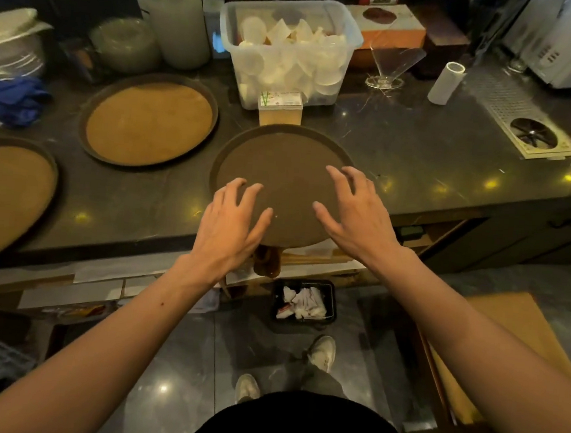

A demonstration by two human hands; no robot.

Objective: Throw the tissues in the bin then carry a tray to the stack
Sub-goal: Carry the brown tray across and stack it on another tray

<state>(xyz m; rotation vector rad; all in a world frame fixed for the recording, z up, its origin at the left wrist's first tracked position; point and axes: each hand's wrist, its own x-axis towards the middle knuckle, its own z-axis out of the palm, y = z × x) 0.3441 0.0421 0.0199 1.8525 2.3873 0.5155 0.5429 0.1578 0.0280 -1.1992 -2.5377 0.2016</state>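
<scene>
Hands are spread wide over a dark round tray (280,168), the left hand (233,222) and right hand (351,217) both empty. The tray is set on the bench (417,151), overhanging its near edge. Tissues (301,307) are seen in the bin (333,307) on the floor below.

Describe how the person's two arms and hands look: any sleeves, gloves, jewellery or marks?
Both forearms are bare, with no sleeves in view. The left hand and right hand wear no gloves, and no rings, watch or bracelet show. A small dark red spot marks the left forearm. Fingers are slim, nails short.
</scene>
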